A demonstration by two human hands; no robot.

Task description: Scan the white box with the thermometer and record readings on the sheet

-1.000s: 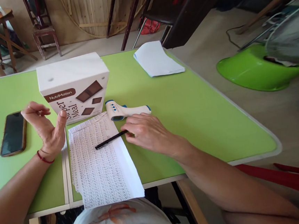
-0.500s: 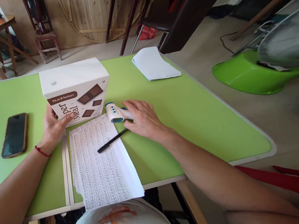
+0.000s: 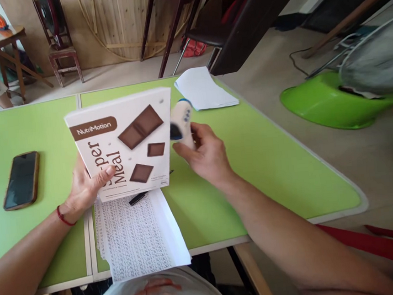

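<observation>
My left hand [image 3: 87,182] grips the lower left side of a white NutriMotion box [image 3: 139,166], thumb on its front. The box is tilted, its chocolate-printed face towards me, raised over the papers. In my right hand [image 3: 209,153] is a white and blue infrared thermometer [image 3: 182,116], held by its handle just right of the box, its dark display facing me. Beneath the box lie handwritten sheets [image 3: 139,244]. A black pen [image 3: 138,198] rests on them, mostly hidden behind the box.
A phone [image 3: 21,180] lies on the green table [image 3: 271,177] at the left. White paper sheets [image 3: 205,89] sit near the far edge. Beyond the table are a small chair [image 3: 63,56] with a fan, a dark chair, and a green plastic basin-like object [image 3: 330,103] on the right.
My left hand has lifted the box and turned its front towards me, moving it right. My right hand has picked the thermometer up off the table and raised it beside the box.
</observation>
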